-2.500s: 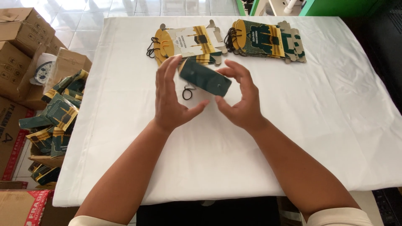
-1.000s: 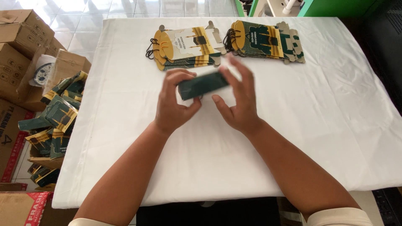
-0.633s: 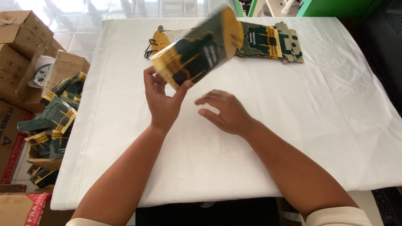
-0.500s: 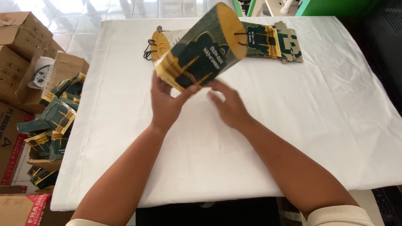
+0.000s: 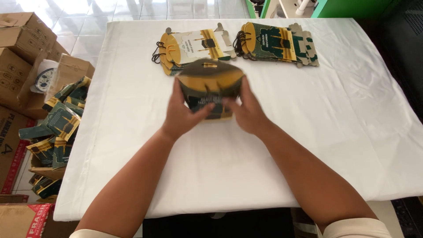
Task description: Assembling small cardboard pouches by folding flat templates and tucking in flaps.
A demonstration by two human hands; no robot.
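Both hands meet over the middle of the white-clothed table. The left hand and the right hand are clamped on a dark green and gold cardboard cutout, one at each lower side, thumbs pressed on its front face. The cutout stands up off the cloth, its arched gold top towards the far side, and it is blurred, so its print cannot be made out.

Just beyond it, near the far edge, lie two flat stacks of the same kind of card: a pale, cream-faced stack on the left and a dark green stack on the right, both with black cord loops at their left ends. How many cards each holds I cannot count. The cutout's top nearly reaches the pale stack; the green stack sits apart to the right.

Bare cloth runs wide to the right of the hands and across the whole near half, up to the near edge where the forearms cross it. Left of the table, on the floor, a loose heap of folded green and gold cards lies among several brown cardboard boxes.
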